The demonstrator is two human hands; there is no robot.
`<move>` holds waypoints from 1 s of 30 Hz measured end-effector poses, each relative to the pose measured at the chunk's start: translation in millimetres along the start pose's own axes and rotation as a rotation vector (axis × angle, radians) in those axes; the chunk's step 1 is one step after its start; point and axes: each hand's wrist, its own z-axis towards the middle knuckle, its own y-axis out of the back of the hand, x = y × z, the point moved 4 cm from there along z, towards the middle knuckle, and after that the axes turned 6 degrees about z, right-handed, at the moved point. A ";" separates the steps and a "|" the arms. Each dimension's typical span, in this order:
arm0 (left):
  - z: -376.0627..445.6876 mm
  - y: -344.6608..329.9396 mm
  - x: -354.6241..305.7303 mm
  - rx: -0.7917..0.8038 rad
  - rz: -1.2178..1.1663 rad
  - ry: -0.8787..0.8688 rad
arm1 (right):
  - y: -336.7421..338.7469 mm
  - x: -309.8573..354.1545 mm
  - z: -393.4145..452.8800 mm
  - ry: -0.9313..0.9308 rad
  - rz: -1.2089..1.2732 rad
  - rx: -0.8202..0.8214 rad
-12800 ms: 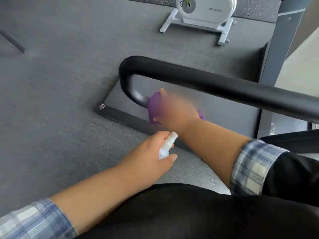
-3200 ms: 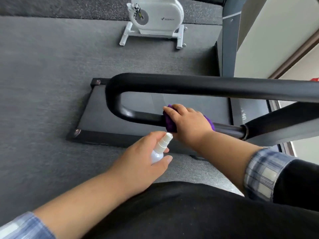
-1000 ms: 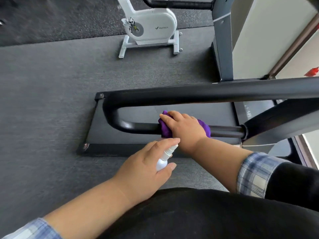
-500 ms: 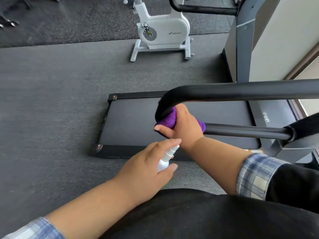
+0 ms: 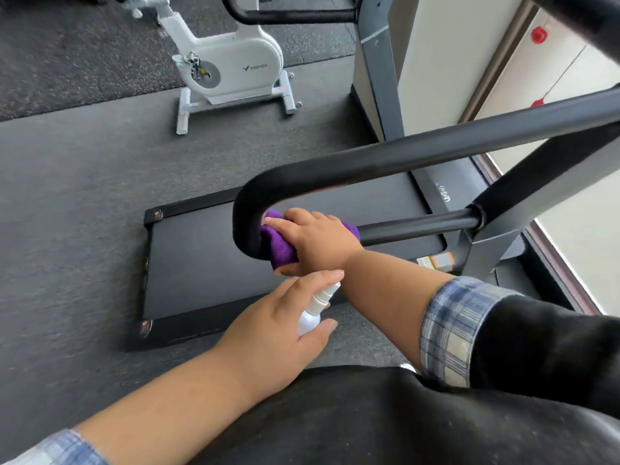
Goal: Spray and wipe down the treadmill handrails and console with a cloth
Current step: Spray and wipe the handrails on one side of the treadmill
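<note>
A: Start at the left. What sits there?

B: Grey gym flooring [image 5: 77, 182], and at the top a white exercise bike [image 5: 228, 68] standing on its two floor bars. Nearer to you lies the rear end of the treadmill deck [image 5: 201, 263], black, flat on the floor.

A: And your left hand?

B: Your left hand [image 5: 285, 327] is low in the middle of the view, curled round a small white spray bottle [image 5: 313, 312]. The forefinger lies over the top of the nozzle and the thumb presses the bottle's side. The nozzle points up toward your other forearm. I cannot tell whether any spray is coming out.

A: Move on to the cloth.

B: The purple cloth [image 5: 278, 246] is bunched against the inside of the bend of the black handrail [image 5: 402, 156], where the thick upper bar curves down into the thinner lower bar [image 5: 412, 226]. Your right hand [image 5: 318, 239] grips the cloth round that lower bar, fingers laid over the top, thumb below.

A: What is further right?

B: Your plaid cuff [image 5: 449, 330] and black sleeve [image 5: 543, 350], then the grey upright [image 5: 523, 209] that the lower bar joins. Behind stands a second machine's grey column [image 5: 379, 68]. Far right is a pale wall [image 5: 453, 45] with two small red fittings [image 5: 538, 34].
</note>
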 end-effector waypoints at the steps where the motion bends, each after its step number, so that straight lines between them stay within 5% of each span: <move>1: 4.6 -3.0 -3.7 0.009 0.000 -0.007 | 2.4 -6.0 -3.7 0.003 -0.002 0.006; 18: 90.1 -57.9 -80.7 -0.046 -0.159 0.181 | 76.7 -212.3 -106.9 -0.137 0.091 0.029; 30: 87.6 -65.3 -85.1 -0.373 -0.312 0.546 | 61.9 -193.8 -136.6 0.121 0.310 -0.303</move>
